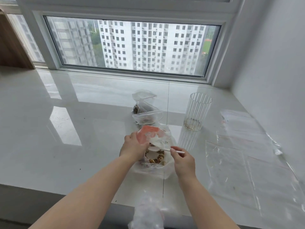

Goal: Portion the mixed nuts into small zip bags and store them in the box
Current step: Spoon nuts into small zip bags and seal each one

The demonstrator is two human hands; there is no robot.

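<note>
- Across the whole lower frame runs the glossy white surface (82,129), below a window.
- Right of centre lie flat empty zip bags (239,162).
- Centre frame, a plastic bag of mixed nuts (156,160) sits under both hands.
- Upper centre, filled small bags (145,111) stand beside a clear ribbed jar (197,111).
- Left hand (133,147) grips an orange-and-white packet (149,133).
- Right hand (183,160) pinches a thin white stick (179,151).

Head view. The left hand (134,147) gripped the orange-and-white nut bag (152,138); the right hand (182,158) pinched a white spoon handle (177,151) over the nuts (159,158). Beyond this bag lay filled zip bags (145,111); right of it stood a ribbed glass jar (197,111).
</note>
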